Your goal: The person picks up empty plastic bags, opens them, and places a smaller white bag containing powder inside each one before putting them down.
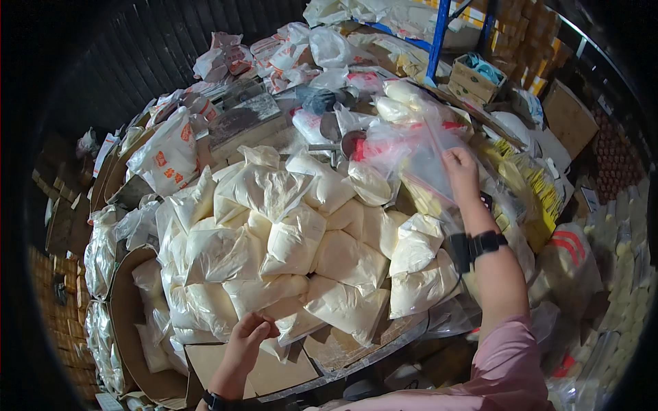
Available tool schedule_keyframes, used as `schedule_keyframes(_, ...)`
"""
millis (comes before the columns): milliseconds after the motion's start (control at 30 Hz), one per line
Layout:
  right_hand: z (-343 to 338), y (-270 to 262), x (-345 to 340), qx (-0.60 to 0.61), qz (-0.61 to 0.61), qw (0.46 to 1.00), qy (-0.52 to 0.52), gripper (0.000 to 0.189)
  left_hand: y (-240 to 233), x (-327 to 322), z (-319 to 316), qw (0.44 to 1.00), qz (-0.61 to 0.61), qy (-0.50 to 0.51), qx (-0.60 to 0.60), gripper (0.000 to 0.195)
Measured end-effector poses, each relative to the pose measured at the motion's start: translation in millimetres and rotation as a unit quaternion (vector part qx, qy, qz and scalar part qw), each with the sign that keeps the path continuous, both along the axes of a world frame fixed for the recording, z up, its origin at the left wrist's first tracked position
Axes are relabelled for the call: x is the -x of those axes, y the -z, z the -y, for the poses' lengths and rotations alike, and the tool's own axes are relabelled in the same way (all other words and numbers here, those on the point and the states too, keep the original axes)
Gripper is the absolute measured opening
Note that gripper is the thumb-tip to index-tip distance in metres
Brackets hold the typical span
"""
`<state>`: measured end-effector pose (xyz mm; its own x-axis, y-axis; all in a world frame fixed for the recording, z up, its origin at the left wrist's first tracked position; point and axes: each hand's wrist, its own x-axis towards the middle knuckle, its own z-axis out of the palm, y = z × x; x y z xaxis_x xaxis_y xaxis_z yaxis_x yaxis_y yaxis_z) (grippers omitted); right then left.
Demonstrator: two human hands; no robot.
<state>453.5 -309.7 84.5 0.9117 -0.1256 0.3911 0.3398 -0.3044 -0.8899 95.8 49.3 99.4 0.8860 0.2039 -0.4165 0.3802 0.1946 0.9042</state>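
Over the right side of the table, my right hand (460, 167) pinches the edge of a clear plastic bag (429, 164) with a pinkish strip along its edge. The bag looks flat, and more loose clear plastic lies around it. Low in the view, my left hand (252, 331) has its fingers curled together, with nothing visible in them. It is in front of a large pile of clear bags filled with pale powder (349, 257). A tied bag of powder (262, 182) sits on top of this pile.
A cardboard box (123, 308) holding filled bags stands at left. Behind the pile are a metal scoop (352, 144) and printed white plastic bags (169, 154). A blue shelf post (439, 41) rises at the back, near an open carton (475, 77). Yellow packets (534, 185) lie at right.
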Motion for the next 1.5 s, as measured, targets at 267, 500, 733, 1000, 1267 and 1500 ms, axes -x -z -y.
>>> schedule_keyframes(267, -156, -57, 196, -0.113, -0.227, 0.887, -0.386, 0.010, -42, -24, 38, 0.980, 0.186, 0.065, 0.028, 0.032)
schedule_keyframes(500, -223, -36, 282, -0.095, -0.271, 0.813, -0.507, 0.014, -57, 28, 21, 0.982, 0.160, -0.096, -0.035, 0.011)
schedule_keyframes(733, -247, -56, 323, -0.021, -0.164, 0.786, -0.596, 0.029, -38, 68, -4, 0.968, 0.172, -0.174, 0.062, 0.013)
schedule_keyframes(1000, -274, -42, 342, -0.067, -0.362, 0.695, -0.618, 0.038, -14, 102, -33, 0.967, 0.193, -0.154, 0.065, 0.011)
schedule_keyframes(1267, -315, -38, 383, -0.056, -0.405, 0.692, -0.595, 0.042, 12, 135, -74, 0.969, 0.160, -0.166, 0.091, 0.012)
schedule_keyframes(1500, -343, -12, 399, -0.041, -0.450, 0.703, -0.549, 0.043, 22, 151, -103, 0.971, 0.144, -0.161, 0.107, 0.013)
